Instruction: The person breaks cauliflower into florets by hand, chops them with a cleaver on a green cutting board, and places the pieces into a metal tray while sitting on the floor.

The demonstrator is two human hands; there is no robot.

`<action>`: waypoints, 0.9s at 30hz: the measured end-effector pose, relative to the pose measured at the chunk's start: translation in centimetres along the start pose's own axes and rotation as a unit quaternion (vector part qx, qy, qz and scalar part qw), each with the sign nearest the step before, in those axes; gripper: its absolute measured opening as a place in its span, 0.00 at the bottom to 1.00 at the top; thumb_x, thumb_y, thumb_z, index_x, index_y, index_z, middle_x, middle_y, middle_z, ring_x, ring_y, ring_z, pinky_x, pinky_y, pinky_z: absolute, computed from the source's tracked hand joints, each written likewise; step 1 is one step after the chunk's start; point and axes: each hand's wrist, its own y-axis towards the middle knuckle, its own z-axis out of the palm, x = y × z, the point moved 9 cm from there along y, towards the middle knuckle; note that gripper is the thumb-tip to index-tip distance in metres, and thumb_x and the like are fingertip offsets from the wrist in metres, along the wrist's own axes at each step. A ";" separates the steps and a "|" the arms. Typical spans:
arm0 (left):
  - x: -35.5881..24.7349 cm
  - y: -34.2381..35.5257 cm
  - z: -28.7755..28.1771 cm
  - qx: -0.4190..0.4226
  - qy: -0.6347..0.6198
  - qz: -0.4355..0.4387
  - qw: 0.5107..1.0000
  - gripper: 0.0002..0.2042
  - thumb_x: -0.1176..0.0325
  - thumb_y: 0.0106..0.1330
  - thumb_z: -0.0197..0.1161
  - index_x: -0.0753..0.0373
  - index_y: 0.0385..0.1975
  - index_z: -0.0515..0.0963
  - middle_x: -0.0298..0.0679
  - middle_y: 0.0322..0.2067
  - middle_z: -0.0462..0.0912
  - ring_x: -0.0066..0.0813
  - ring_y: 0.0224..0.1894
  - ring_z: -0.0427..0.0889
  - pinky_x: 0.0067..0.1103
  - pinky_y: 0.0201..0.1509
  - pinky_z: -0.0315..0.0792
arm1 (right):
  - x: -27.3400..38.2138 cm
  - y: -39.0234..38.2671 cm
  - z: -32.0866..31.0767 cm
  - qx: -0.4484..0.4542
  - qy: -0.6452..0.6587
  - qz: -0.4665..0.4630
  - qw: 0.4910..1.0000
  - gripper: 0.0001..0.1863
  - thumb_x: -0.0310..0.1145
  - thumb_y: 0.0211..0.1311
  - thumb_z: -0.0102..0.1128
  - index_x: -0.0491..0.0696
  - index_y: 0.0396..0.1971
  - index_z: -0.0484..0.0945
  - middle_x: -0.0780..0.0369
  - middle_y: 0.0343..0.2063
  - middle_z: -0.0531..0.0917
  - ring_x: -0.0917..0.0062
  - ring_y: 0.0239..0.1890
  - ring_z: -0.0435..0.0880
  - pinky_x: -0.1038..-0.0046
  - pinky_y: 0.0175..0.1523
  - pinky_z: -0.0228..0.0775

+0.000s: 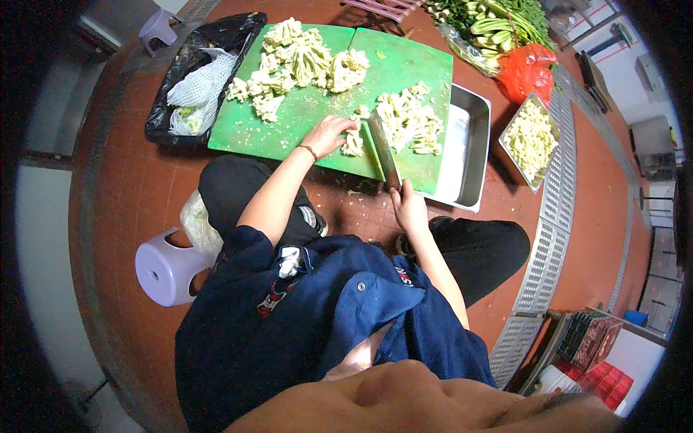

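My right hand (410, 208) is wrapped round the handle of a kitchen knife (384, 150). Its blade points away from me over the green cutting board (303, 137), between a small piece of cauliflower (353, 142) and a heap of cut cauliflower florets (409, 119) on the right. Fingers bent and pressed down, my left hand (328, 136) holds that small piece just left of the blade. Larger uncut cauliflower chunks (307, 59) lie at the board's far left, with crumbs scattered around them.
An empty-looking metal tray (482, 155) sits under the board's right edge. Further right stands a metal pan (534, 182) full of cut cauliflower. A black-lined bin (162, 115) with white foam netting is at the left. Green vegetables (498, 32) and a red bag (529, 72) lie far right; a purple stool (160, 278) stands left.
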 end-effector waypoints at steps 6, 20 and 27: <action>-1.1 0.4 -1.1 -0.027 0.044 0.078 0.996 0.10 0.68 0.59 0.67 0.58 0.38 0.75 0.39 0.41 0.81 0.41 0.50 0.79 0.31 0.57 0.74 | -1.3 0.2 0.1 0.008 0.007 0.022 1.000 0.15 0.41 0.68 0.59 0.43 0.40 0.72 0.41 0.29 0.83 0.42 0.36 0.82 0.47 0.40 0.74; 5.0 -2.5 -1.7 -0.068 0.013 0.012 0.998 0.24 0.52 0.65 0.66 0.57 0.57 0.74 0.45 0.34 0.82 0.39 0.44 0.84 0.30 0.53 0.78 | 1.8 -0.7 -0.3 0.003 0.030 -0.024 0.999 0.14 0.40 0.69 0.58 0.43 0.39 0.71 0.42 0.27 0.83 0.43 0.33 0.82 0.48 0.37 0.74; 6.6 -1.1 0.7 -0.021 -0.049 -0.176 0.983 0.14 0.64 0.63 0.63 0.60 0.46 0.83 0.50 0.43 0.84 0.44 0.47 0.84 0.30 0.55 0.77 | 4.8 -3.2 0.0 -0.006 -0.038 -0.097 0.994 0.11 0.38 0.69 0.57 0.47 0.39 0.69 0.47 0.23 0.81 0.47 0.27 0.82 0.49 0.31 0.74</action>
